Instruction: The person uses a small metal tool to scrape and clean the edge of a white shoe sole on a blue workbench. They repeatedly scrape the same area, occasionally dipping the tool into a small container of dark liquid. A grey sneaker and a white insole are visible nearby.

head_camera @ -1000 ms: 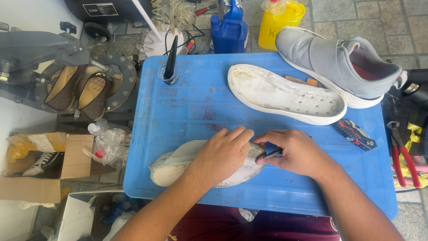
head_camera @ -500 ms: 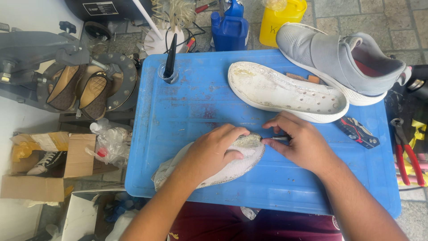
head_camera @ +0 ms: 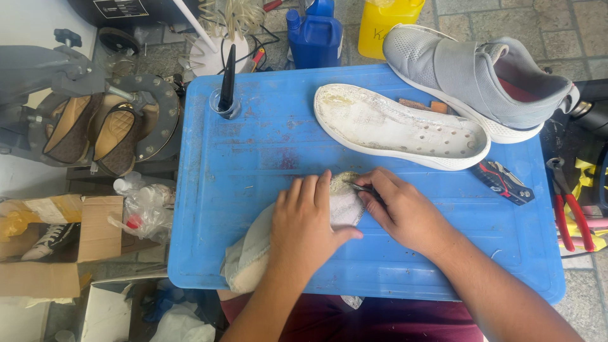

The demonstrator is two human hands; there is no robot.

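Single head-worn view, looking steeply down and forward from close above the blue tray [head_camera: 253,158]. Wearer's forearms enter from 5–6 o'clock. Grey shoe [head_camera: 475,76] sits at 1 o'clock, cardboard box [head_camera: 95,228] at 8 o'clock. No second view.

The left hand [head_camera: 304,221] is laid flat, palm down, with its fingers [head_camera: 309,190] held together and pointed toward twelve o'clock; the thumb is spread toward three o'clock. Its forearm is extended from about seven o'clock. The right hand [head_camera: 405,212] is curled, knuckles up, with the fingertips [head_camera: 370,190] pinched toward ten o'clock, just beside the left thumb. Its forearm is stretched in from about five o'clock. Both wrists are held nearly straight.
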